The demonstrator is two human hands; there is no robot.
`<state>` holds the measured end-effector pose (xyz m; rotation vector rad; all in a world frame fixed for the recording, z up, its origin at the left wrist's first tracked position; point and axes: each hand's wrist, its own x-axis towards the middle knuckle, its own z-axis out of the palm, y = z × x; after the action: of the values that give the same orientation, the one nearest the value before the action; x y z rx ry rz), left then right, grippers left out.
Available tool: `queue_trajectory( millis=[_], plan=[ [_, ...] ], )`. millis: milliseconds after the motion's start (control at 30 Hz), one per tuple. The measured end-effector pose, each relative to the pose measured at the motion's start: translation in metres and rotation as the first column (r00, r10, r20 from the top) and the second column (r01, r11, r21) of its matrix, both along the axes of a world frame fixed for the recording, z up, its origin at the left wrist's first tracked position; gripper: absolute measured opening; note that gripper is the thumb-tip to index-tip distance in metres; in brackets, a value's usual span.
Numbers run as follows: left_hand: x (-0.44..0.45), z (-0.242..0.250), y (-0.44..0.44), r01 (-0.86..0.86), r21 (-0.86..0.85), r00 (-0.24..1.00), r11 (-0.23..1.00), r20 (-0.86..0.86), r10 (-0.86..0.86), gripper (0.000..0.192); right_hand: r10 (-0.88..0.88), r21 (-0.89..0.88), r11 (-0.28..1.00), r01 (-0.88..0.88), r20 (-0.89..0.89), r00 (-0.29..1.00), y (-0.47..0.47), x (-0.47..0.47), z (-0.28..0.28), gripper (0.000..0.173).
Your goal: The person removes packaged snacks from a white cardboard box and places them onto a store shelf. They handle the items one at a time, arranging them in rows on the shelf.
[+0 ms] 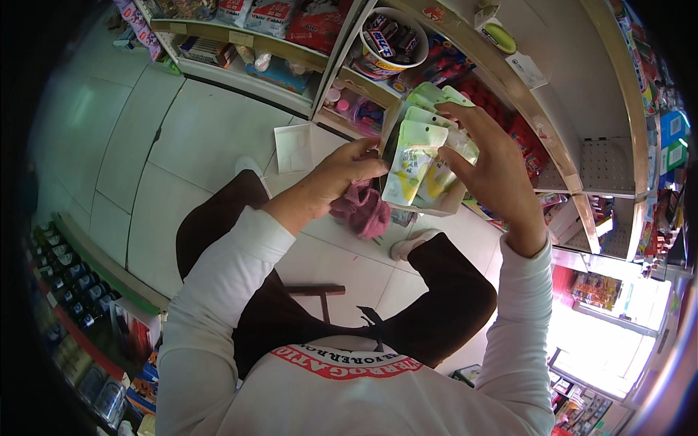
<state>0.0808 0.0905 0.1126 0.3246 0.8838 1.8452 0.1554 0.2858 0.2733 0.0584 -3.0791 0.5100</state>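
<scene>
My left hand (349,174) grips the left edge of an open display box (444,204) and also holds a crumpled pink cloth (366,210), which hangs below the box. Several green and white snack pouches (413,161) with yellow pictures stand in the box. My right hand (482,158) is over the box's right side, thumb and fingers apart around the upper part of the pouches; whether it grips one I cannot tell. The box is held in front of the lower shelves.
A round tub of wrapped chocolate bars (390,43) stands on the shelf beyond the box. A white carton (294,148) lies on the tiled floor. Dark bottles (71,272) line a shelf at the left. Part of a wooden stool (316,290) shows between my legs.
</scene>
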Motion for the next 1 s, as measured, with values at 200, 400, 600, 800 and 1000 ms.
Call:
queue_trajectory(
  millis=[200, 400, 600, 800, 1000],
  plan=[
    [0.003, 0.001, 0.003, -0.15, -0.01, 0.986, 0.989, -0.075, 0.148, 0.054, -0.124, 0.02, 0.99, 0.143, -0.384, 0.915, -0.02, 0.025, -0.022, 0.086],
    [0.007, 0.011, 0.007, -0.189, 0.036, 0.981, 0.981, 0.042, 0.187, 0.051, -0.323, -0.02, 0.933, 0.359, -0.485, 0.812, -0.051, 0.034, -0.058, 0.113],
    [0.009, 0.011, 0.012, -0.211, 0.102, 0.976, 0.972, -0.033, 0.215, 0.052, -0.408, 0.003, 0.884, 0.468, -0.484, 0.774, -0.065, 0.025, -0.074, 0.107],
    [0.0, 0.013, 0.008, -0.184, 0.102, 0.983, 0.978, 0.036, 0.181, 0.053, -0.529, -0.431, 0.841, 0.326, -0.533, 0.661, -0.022, 0.045, -0.068, 0.08],
    [-0.005, 0.041, -0.006, -0.116, 0.119, 0.984, 0.986, -0.122, 0.13, 0.05, -0.432, -0.839, 0.512, 0.187, -0.063, 0.9, -0.003, 0.057, -0.054, 0.056]
  ],
)
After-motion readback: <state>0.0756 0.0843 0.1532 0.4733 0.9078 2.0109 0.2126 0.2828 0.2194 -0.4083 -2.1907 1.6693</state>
